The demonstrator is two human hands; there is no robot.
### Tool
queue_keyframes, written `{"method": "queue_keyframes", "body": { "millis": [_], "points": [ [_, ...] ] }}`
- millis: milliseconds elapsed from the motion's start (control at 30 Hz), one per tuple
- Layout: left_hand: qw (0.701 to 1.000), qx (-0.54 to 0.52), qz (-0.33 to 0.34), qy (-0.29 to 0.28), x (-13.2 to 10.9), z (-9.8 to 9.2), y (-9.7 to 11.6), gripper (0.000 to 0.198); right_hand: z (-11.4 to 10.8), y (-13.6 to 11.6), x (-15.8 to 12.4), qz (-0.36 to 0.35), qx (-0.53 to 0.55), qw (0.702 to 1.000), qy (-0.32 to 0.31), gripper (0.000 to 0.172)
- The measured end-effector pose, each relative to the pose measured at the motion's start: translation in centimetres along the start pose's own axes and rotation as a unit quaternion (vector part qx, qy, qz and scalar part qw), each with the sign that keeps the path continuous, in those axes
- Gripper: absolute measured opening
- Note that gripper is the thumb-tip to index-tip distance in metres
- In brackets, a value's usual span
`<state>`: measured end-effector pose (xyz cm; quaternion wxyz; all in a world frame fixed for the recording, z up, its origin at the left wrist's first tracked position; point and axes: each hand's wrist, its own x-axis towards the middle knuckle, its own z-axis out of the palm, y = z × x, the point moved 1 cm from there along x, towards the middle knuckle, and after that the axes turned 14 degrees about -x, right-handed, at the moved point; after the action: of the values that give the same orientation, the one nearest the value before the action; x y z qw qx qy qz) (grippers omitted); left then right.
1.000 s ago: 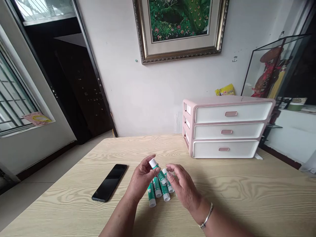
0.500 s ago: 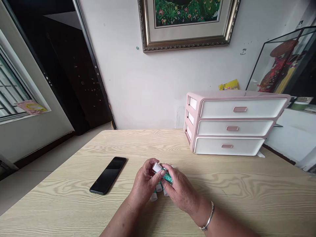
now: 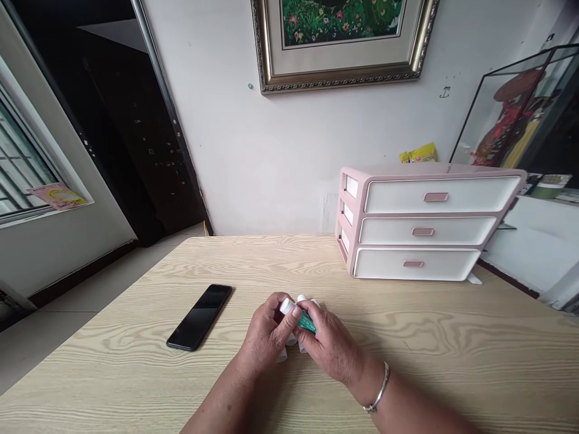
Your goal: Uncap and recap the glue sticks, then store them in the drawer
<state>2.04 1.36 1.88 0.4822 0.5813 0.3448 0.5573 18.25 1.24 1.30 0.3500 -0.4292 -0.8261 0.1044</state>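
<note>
Between my two hands is a small green tube with a white cap (image 3: 307,322). My left hand (image 3: 268,328) is closed on its white cap end, thumb across the top. My right hand (image 3: 332,343) grips the green body from the other side, with a silver bangle on that wrist. More white-capped tubes lie on the table under and around my hands; one white end (image 3: 281,355) shows below my left fingers and another white cap (image 3: 302,298) shows just beyond them. Most of these tubes are hidden by the hands.
A black phone (image 3: 199,317) lies on the wooden table (image 3: 113,367) to the left. At the back right stands a pink and white three-drawer box (image 3: 420,231), with a yellow packet (image 3: 418,153) behind it. A framed picture (image 3: 339,81) hangs on the wall.
Both hands stay on the held tube, with only a slight shift of the fingers. White caps beyond the hands show more now. The view has moved slightly.
</note>
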Motion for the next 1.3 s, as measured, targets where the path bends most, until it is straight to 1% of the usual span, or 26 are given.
{"method": "queue_keyframes", "body": {
  "millis": [67,133,200,267,333,400,467,533,600,667,733,800,867,967,1067,1133,1300],
  "points": [
    [0.999,0.021,0.007,-0.03,0.0,0.0,0.4,0.033,-0.1,-0.2,0.0,-0.003,0.033,0.999,-0.002,0.022],
    [0.995,0.066,0.024,-0.069,-0.1,0.2,0.9,0.034,-0.1,-0.4,0.0,-0.016,0.057,0.998,-0.001,0.022],
    [0.989,0.104,0.047,-0.093,-0.1,0.3,1.3,0.034,-0.2,-0.6,-0.1,-0.033,0.055,0.998,0.008,0.023],
    [0.987,0.115,0.075,-0.085,-0.2,0.4,1.5,0.035,-0.4,-0.5,-0.2,-0.055,0.035,0.998,0.019,0.026],
    [0.986,0.125,0.097,-0.047,-0.3,0.2,1.4,0.034,-0.8,-0.4,-0.4,-0.064,0.022,0.997,0.03,0.033],
    [0.981,0.168,0.095,-0.014,-0.3,0.0,1.0,0.031,-1.3,-0.2,-0.4,-0.04,0.045,0.997,0.045,0.035],
    [0.964,0.253,0.079,-0.018,-0.3,0.0,0.6,0.028,-1.6,0.0,-0.3,0.007,0.09,0.995,0.043,0.033],
    [0.932,0.351,0.075,-0.048,-0.4,0.2,0.2,0.028,-1.6,0.1,-0.1,0.043,0.111,0.993,0.025,0.032],
    [0.9,0.42,0.087,-0.07,-0.4,0.5,0.0,0.028,-1.2,0.2,0.1,0.063,0.093,0.994,0.009,0.032],
    [0.887,0.446,0.089,-0.077,-0.5,0.9,-0.2,0.029,-0.7,0.3,0.3,0.078,0.065,0.995,0.007,0.031],
    [0.891,0.439,0.078,-0.082,-0.7,1.1,-0.1,0.032,-0.4,0.4,0.4,0.09,0.049,0.995,0.013,0.028],
    [0.902,0.417,0.06,-0.094,-0.8,1.3,0.1,0.028,-0.2,0.6,0.4,0.097,0.045,0.994,0.027,0.026],
    [0.912,0.392,0.044,-0.113,-0.9,1.5,0.5,0.024,-0.1,0.9,0.5,0.104,0.055,0.992,0.039,0.023],
    [0.931,0.335,0.024,-0.141,-1.1,1.5,1.3,0.029,-0.1,1.3,0.4,0.107,0.09,0.989,0.05,0.02],
    [0.951,0.241,0.004,-0.192,-1.2,1.5,1.9,0.031,0.0,1.5,0.2,0.081,0.121,0.988,0.058,0.021],
    [0.958,0.186,-0.009,-0.217,-1.2,1.4,2.1,0.031,-0.1,1.6,0.0,0.06,0.126,0.988,0.059,0.022],
    [0.965,0.109,-0.037,-0.237,-1.1,1.3,2.3,0.034,-0.4,1.4,-0.2,0.031,0.103,0.993,0.056,0.022]
  ]
}}
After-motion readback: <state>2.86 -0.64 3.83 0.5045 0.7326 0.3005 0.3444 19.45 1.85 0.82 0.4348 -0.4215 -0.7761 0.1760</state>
